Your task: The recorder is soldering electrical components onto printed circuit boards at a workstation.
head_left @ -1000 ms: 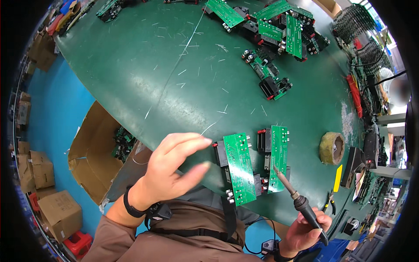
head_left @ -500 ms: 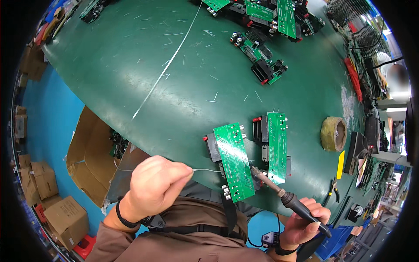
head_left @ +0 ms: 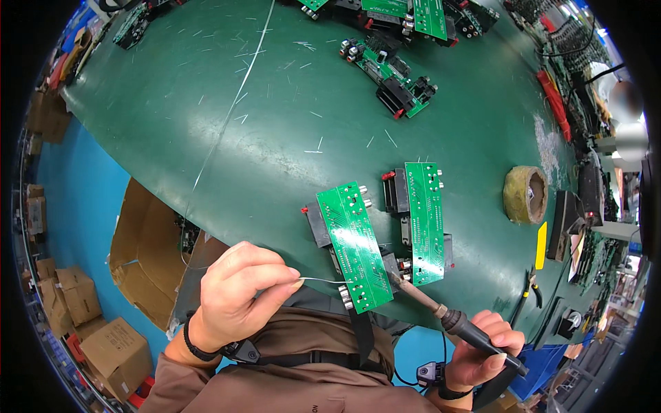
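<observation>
Between thumb and forefinger, my left hand [head_left: 246,292] pinches a thin solder wire [head_left: 320,279], whose end reaches onto the near circuit board [head_left: 352,249]. That green board lies solder side up, with black and silver connectors under its edges. My right hand [head_left: 487,347] grips a soldering iron [head_left: 458,325] by its black handle. The iron's tip is at the right edge of the near board; whether it touches is too small to tell. A second circuit board [head_left: 427,224] lies just to the right, also solder side up. Behind my left hand the wire trails off to the left.
More circuit boards [head_left: 432,17] are heaped at the far edge, and a single board [head_left: 396,82] lies before them. A tape roll [head_left: 525,195], yellow-handled cutters [head_left: 529,289] and a red tool [head_left: 553,103] sit at right. An open cardboard box [head_left: 148,244] stands at left below the table edge.
The view has shifted, so the table and boards appear slightly left and higher. The solder wire's end now sits lower on the near board, and the iron's tip has moved slightly relative to it.
</observation>
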The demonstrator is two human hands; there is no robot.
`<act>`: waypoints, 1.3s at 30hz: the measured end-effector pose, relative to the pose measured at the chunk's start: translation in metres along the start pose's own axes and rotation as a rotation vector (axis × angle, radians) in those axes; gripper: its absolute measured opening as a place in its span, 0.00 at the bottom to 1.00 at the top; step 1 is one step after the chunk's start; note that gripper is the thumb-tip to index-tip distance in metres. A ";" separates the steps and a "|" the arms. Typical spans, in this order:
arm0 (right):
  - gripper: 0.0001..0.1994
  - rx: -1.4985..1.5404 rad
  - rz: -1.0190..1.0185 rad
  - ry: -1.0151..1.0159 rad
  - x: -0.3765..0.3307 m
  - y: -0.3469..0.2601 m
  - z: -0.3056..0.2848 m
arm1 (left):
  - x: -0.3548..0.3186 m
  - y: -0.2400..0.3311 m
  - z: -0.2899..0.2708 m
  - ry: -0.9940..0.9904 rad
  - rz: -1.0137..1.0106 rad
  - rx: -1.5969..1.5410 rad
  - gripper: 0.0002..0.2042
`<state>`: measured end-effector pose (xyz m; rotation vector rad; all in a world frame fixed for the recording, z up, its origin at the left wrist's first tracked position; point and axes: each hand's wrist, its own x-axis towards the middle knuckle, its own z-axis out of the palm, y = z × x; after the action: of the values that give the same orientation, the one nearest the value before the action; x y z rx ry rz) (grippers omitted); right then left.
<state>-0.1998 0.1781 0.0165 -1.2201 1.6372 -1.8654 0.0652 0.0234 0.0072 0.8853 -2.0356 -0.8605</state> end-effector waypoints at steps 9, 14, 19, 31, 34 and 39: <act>0.18 0.013 -0.024 -0.018 -0.003 -0.003 -0.011 | 0.009 0.008 0.006 -0.077 0.125 0.022 0.11; 0.17 -0.008 -0.048 0.013 -0.001 -0.003 -0.014 | 0.018 0.019 0.009 -0.195 0.194 0.105 0.09; 0.17 -0.032 -0.081 -0.019 -0.005 -0.005 -0.014 | 0.024 0.025 0.016 -0.259 0.199 0.170 0.10; 0.18 -0.140 -0.188 -0.041 -0.021 0.001 -0.016 | 0.014 0.020 0.021 -0.268 0.187 0.176 0.09; 0.18 -0.167 -0.242 -0.079 -0.025 0.002 -0.018 | 0.014 0.021 0.022 -0.263 0.183 0.175 0.10; 0.19 -0.185 -0.259 -0.143 -0.025 0.000 -0.018 | 0.013 0.023 0.023 -0.255 0.172 0.186 0.10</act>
<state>-0.2007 0.2074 0.0082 -1.6735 1.6684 -1.7510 0.0333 0.0312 0.0184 0.7130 -2.4061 -0.7271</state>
